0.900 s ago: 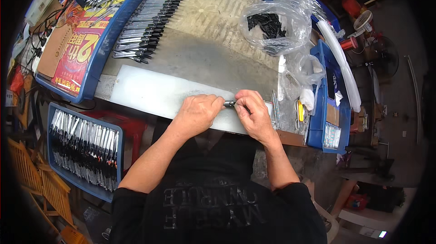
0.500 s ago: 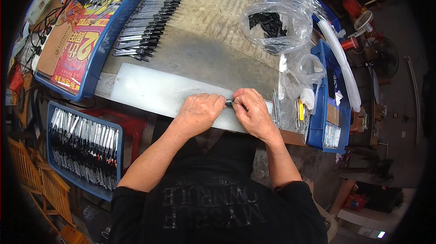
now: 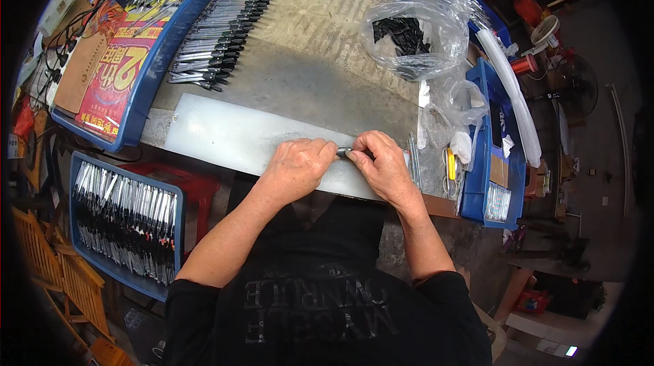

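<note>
Above the right half of a long white board [image 3: 221,131], my two hands meet at a pen whose black end [image 3: 343,152] shows between them. My left hand [image 3: 300,167] is closed round the body of the pen, hiding most of it. My right hand [image 3: 379,165] pinches the black end between thumb and fingers. Beyond the board at the left, a row of clear pens with black grips [image 3: 225,35] lies stacked on the table. A clear plastic bag [image 3: 446,32] with small black pieces [image 3: 402,37] stands at the far right.
A blue tray of pens [image 3: 126,219] sits low at the left, by a red stool [image 3: 197,195]. Another blue tray [image 3: 146,103] holds cardboard and loose pens. A yellow-handled tool [image 3: 451,164] and thin rods [image 3: 414,161] lie right of the board, near a blue bin [image 3: 482,189].
My right hand has shifted slightly, and its fingers now pinch the pen's black end more openly to view. My left hand stays nearly in place.
</note>
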### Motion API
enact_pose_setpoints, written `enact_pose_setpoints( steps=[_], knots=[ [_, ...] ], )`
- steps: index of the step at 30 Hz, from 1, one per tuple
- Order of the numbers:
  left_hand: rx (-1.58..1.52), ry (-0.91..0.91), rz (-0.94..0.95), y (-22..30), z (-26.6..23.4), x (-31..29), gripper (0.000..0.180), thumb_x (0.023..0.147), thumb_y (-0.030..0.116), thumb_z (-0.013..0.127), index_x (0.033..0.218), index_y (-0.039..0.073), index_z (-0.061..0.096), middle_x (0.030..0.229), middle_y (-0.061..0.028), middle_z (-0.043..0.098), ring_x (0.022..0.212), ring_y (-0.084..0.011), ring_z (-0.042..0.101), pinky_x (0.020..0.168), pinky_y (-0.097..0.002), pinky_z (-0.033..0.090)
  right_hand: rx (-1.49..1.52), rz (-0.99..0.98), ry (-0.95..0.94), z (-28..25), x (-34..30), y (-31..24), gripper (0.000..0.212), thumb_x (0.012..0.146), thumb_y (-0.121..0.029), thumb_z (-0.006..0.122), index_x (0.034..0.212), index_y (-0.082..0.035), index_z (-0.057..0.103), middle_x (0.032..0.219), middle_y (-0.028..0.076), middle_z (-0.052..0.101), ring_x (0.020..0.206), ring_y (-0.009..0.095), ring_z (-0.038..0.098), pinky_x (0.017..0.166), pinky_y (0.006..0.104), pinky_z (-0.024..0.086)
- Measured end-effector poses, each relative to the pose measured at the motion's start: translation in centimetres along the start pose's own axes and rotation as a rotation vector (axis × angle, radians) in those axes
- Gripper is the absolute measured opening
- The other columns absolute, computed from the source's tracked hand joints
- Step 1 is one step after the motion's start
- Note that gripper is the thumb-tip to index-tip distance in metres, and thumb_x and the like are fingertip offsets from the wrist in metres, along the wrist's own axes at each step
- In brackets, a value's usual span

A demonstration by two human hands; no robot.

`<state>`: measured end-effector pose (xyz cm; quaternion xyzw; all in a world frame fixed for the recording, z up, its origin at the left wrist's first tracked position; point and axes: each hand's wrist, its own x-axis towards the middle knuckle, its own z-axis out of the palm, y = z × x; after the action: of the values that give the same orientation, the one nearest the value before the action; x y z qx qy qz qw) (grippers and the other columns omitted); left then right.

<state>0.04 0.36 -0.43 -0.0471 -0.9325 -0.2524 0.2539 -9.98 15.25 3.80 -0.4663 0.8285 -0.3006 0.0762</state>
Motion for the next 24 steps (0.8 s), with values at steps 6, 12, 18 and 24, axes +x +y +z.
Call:
enact_pose_setpoints(
  steps=[6,12,18,24],
  knots=[
    [-0.050,0.015,-0.014,-0.2,0.0,0.1,0.015,0.075,0.015,0.063,0.080,0.003,0.055,0.061,-0.0078,0.054,0.056,-0.0241,0.058,0.049,-0.0346,0.046,0.116,0.061,-0.004,0.2,-0.2,0.4,0.018,0.074,-0.008,0.067,0.083,-0.001,0.053,0.075,0.008,0.056,0.068,0.019,0.055,0.062,0.0301,0.045],
    [-0.064,0.011,-0.027,-0.1,-0.2,0.1,0.014,0.075,0.015,0.063,0.080,0.003,0.055,0.061,-0.0076,0.055,0.055,-0.0239,0.058,0.048,-0.0346,0.046,0.215,0.130,-0.010,0.2,-0.5,0.6,0.020,0.075,-0.008,0.067,0.086,-0.001,0.053,0.079,0.008,0.059,0.070,0.016,0.057,0.064,0.0264,0.046],
    [-0.064,0.043,-0.010,-0.1,-0.1,0.1,0.014,0.074,0.014,0.064,0.080,0.004,0.055,0.062,-0.0074,0.055,0.055,-0.0238,0.058,0.048,-0.0343,0.045,0.242,0.018,0.065,0.4,-0.2,0.3,0.019,0.081,-0.016,0.062,0.092,-0.001,0.061,0.074,0.011,0.059,0.071,0.023,0.058,0.061,0.0315,0.046],
    [-0.111,-0.017,0.048,-0.5,-0.7,0.0,0.013,0.074,0.012,0.063,0.079,0.004,0.055,0.062,-0.0071,0.055,0.054,-0.0233,0.057,0.047,-0.0342,0.045,0.401,0.201,-0.050,0.7,-0.3,-0.2,0.017,0.083,-0.016,0.059,0.088,-0.001,0.066,0.068,0.009,0.058,0.064,0.017,0.055,0.058,0.0293,0.042]
  ],
)
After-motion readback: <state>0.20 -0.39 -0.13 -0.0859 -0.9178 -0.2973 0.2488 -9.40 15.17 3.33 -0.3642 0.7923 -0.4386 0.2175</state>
